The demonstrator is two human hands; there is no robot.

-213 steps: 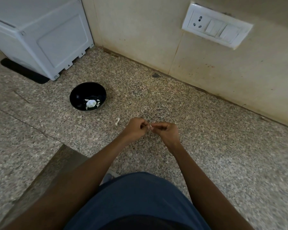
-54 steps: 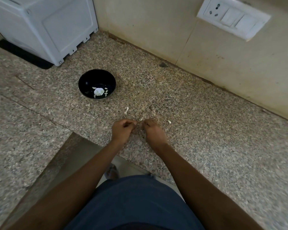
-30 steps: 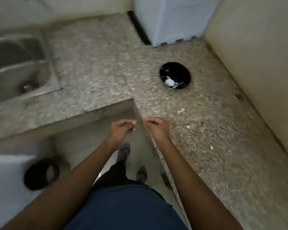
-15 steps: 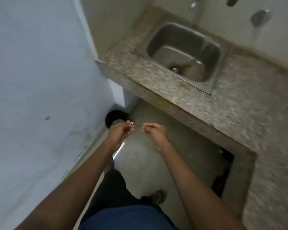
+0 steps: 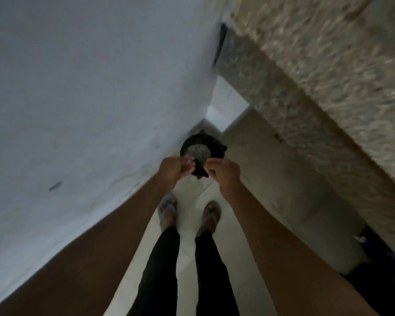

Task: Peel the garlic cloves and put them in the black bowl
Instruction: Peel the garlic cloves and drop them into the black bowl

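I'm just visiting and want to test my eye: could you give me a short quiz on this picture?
1. True or false: the left hand and right hand are held close together, with a dark bin on the floor beyond them.
2. The granite counter is: A) on the person's left, B) on the person's right, C) under both feet.
3. Is the black bowl in view?
Key: 1 true; 2 B; 3 no.
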